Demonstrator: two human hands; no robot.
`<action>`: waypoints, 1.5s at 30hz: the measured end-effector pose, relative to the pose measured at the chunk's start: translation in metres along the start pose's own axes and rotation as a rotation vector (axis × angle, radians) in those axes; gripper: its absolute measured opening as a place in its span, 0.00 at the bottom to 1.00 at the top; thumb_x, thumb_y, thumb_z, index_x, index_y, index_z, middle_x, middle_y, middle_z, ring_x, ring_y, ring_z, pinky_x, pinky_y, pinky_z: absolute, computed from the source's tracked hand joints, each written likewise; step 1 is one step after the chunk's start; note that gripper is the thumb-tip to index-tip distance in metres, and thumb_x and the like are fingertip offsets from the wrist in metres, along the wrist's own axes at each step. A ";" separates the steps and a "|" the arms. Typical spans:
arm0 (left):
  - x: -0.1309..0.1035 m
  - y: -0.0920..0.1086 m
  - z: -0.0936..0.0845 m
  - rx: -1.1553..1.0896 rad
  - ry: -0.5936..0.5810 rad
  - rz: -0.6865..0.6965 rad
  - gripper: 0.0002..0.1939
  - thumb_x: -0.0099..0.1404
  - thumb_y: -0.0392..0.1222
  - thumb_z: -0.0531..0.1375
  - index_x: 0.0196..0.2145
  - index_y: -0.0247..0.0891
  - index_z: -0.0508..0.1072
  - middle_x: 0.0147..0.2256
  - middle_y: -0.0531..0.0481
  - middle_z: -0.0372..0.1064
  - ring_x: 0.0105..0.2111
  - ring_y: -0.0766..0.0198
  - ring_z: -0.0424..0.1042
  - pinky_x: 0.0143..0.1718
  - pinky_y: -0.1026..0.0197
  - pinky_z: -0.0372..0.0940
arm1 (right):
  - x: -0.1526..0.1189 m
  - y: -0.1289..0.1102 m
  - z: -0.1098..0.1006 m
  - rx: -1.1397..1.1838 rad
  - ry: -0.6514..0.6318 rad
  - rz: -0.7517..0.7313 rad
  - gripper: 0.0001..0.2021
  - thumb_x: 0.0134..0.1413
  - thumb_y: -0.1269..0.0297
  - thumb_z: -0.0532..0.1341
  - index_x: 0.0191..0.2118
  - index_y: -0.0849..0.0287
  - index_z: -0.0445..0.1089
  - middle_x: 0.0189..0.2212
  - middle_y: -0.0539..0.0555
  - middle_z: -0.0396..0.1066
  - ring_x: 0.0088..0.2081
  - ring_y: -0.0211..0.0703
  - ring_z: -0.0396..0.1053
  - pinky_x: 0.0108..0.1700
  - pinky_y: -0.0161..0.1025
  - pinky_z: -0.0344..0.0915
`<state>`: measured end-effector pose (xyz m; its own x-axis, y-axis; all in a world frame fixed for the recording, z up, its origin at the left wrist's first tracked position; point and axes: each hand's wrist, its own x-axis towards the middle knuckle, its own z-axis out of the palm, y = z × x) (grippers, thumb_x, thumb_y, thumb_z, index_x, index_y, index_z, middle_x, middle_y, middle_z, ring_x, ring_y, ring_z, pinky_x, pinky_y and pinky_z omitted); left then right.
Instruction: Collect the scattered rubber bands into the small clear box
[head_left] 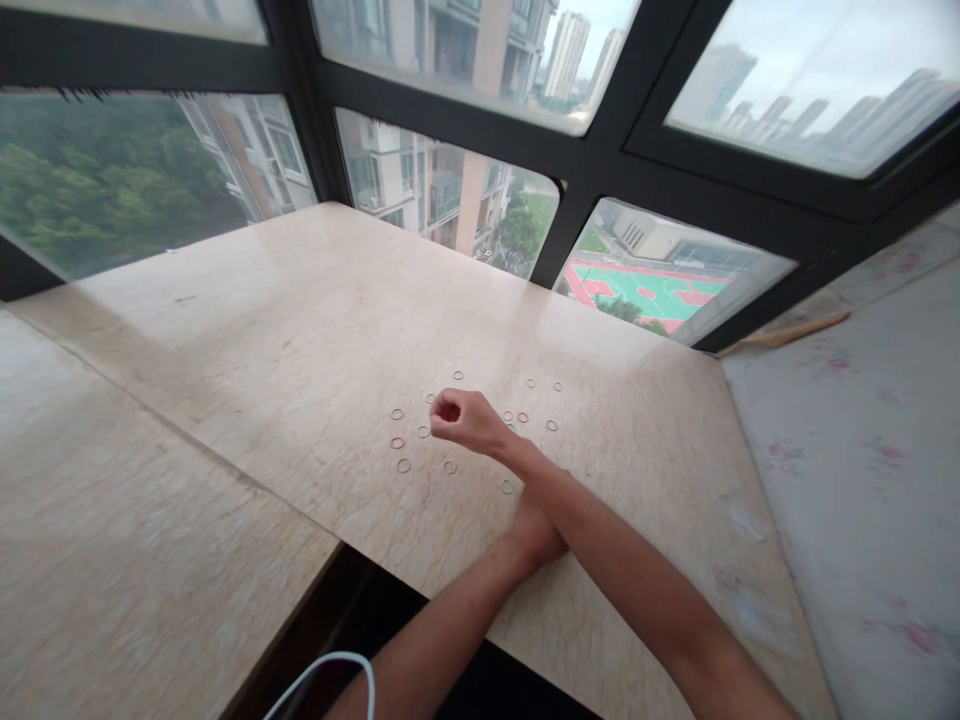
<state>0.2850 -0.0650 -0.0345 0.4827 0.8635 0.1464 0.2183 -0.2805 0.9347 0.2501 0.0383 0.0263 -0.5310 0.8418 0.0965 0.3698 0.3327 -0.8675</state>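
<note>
You curled right hand [466,418] in hollow fist near rings [391,443], contents unclear. Left hand [537,532] lay beneath right forearm [600,525]; couldn't tell if open.

The right forearm [637,550] covers much of the left hand [538,522], hiding its fingers. Whether the curled right hand [466,418] holds anything inside cannot be told. A ring [511,428] beside the right wrist is partly covered. Both forearms and the white cable [346,656] run off the bottom edge. The distant towers [568,55] outside are hazy.
</note>
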 end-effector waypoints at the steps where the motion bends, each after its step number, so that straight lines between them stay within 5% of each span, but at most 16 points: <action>1: 0.000 0.002 -0.001 0.040 0.031 0.002 0.06 0.59 0.36 0.53 0.25 0.39 0.60 0.26 0.50 0.62 0.30 0.63 0.60 0.33 0.58 0.59 | -0.005 -0.002 -0.005 0.142 0.034 0.045 0.02 0.43 0.68 0.59 0.26 0.60 0.64 0.22 0.46 0.64 0.24 0.32 0.60 0.27 0.31 0.56; 8: 0.002 0.005 0.000 0.299 0.092 0.177 0.05 0.54 0.31 0.52 0.26 0.37 0.65 0.29 0.46 0.68 0.32 0.58 0.65 0.35 0.56 0.60 | -0.041 -0.010 -0.040 0.894 0.067 0.193 0.06 0.45 0.63 0.56 0.29 0.56 0.56 0.18 0.44 0.63 0.16 0.30 0.53 0.19 0.29 0.44; 16: 0.002 0.009 -0.001 0.466 0.052 0.167 0.06 0.57 0.31 0.54 0.25 0.37 0.69 0.28 0.46 0.69 0.33 0.57 0.66 0.35 0.56 0.60 | -0.087 0.003 -0.073 1.061 0.220 0.143 0.09 0.49 0.61 0.55 0.26 0.55 0.53 0.14 0.42 0.58 0.14 0.29 0.45 0.17 0.29 0.40; 28: 0.006 0.012 -0.003 0.517 -0.035 0.168 0.07 0.65 0.36 0.53 0.34 0.38 0.71 0.33 0.47 0.70 0.35 0.58 0.66 0.39 0.55 0.60 | -0.205 0.026 -0.099 0.760 0.611 0.207 0.18 0.59 0.51 0.56 0.25 0.57 0.58 0.12 0.41 0.53 0.14 0.28 0.46 0.17 0.30 0.40; 33: 0.007 0.008 -0.003 0.515 -0.022 0.178 0.06 0.64 0.35 0.54 0.34 0.38 0.71 0.33 0.47 0.70 0.36 0.58 0.66 0.40 0.54 0.61 | -0.263 0.030 -0.106 0.628 0.839 0.301 0.17 0.58 0.49 0.57 0.27 0.57 0.59 0.16 0.43 0.60 0.15 0.28 0.48 0.16 0.29 0.40; 45: 0.009 0.012 -0.005 0.520 -0.008 0.199 0.08 0.65 0.39 0.53 0.33 0.39 0.71 0.32 0.48 0.71 0.35 0.58 0.67 0.38 0.54 0.62 | -0.358 0.022 -0.122 -0.003 1.045 0.546 0.14 0.56 0.51 0.58 0.37 0.58 0.68 0.27 0.51 0.68 0.22 0.36 0.63 0.25 0.34 0.62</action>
<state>0.2881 -0.0584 -0.0203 0.5635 0.7701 0.2992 0.5108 -0.6094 0.6064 0.5414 -0.2034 0.0320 0.5806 0.8115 0.0667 0.3571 -0.1801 -0.9165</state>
